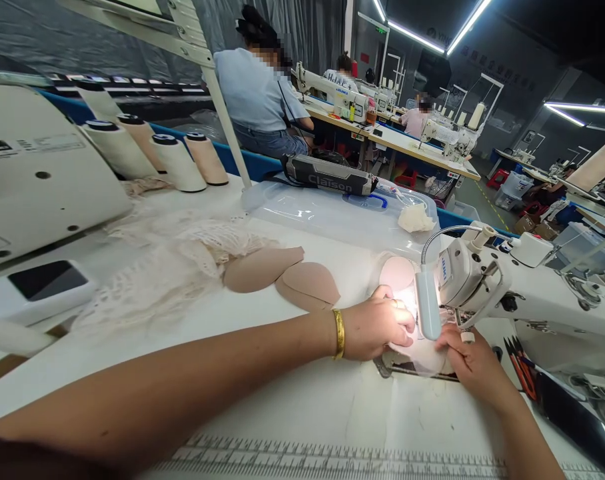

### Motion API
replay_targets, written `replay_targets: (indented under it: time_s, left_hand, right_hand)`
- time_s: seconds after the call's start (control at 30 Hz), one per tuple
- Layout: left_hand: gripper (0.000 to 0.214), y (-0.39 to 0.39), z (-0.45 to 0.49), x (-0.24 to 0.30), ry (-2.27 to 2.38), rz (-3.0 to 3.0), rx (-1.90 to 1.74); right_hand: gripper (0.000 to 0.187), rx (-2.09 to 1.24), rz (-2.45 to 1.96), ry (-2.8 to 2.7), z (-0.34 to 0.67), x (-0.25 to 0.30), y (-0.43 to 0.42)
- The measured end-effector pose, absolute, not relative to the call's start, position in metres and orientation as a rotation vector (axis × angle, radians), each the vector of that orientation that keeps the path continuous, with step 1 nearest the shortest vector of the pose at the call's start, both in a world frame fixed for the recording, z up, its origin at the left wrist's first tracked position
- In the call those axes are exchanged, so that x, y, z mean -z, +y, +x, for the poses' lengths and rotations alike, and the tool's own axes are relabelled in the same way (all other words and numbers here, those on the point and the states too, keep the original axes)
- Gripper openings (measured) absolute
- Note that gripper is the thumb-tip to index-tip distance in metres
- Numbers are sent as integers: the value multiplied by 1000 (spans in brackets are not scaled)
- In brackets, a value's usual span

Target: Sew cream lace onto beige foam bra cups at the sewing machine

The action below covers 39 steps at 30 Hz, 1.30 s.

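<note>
Under the lit lamp (pixel 429 307) of a white sewing machine (pixel 512 283) lies a pale pink bra piece (pixel 425 359), beside the needle area. My left hand (pixel 382 325), with a gold bracelet at the wrist, presses on its left side with curled fingers. On the right, my right hand (pixel 468 360) grips the edge of the piece close to the presser foot, its fingertips partly hidden by the machine. A rounded pink cup (pixel 398 272) shows just beyond my left hand; whether it joins the piece cannot be made out. Two beige bra cups (pixel 307 285) (pixel 260 268) lie farther left.
White lace (pixel 167 253) is heaped at the left, near thread cones (pixel 180 163). A clear plastic lid (pixel 322 213) bears a black Claison case (pixel 330 175). Orange-handled scissors (pixel 522 370) and a dark phone-like slab (pixel 577 413) lie right. A ruler strip (pixel 292 460) runs along the front.
</note>
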<state>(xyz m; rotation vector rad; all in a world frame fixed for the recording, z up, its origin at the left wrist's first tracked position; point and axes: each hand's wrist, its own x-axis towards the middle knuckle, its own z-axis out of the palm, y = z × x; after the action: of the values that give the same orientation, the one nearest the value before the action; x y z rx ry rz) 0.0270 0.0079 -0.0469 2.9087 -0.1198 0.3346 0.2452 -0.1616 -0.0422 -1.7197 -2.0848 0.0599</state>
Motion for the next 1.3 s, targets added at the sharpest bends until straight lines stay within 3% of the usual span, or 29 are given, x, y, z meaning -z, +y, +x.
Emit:
replay_targets:
  time_s: [0.27,0.87,1.3]
  left_hand:
    - [46,16,28,43,-150,2950,-503]
    - [45,20,31,46,-110,2934,-506]
    - [43,19,32,51,-89,2952,-569]
  right_hand:
    - [26,107,-1616,-2107,235,51,-152]
    - [31,242,-1708,-2075,237,58,-156]
    - [22,316,-1700,-1899,230,52,-155]
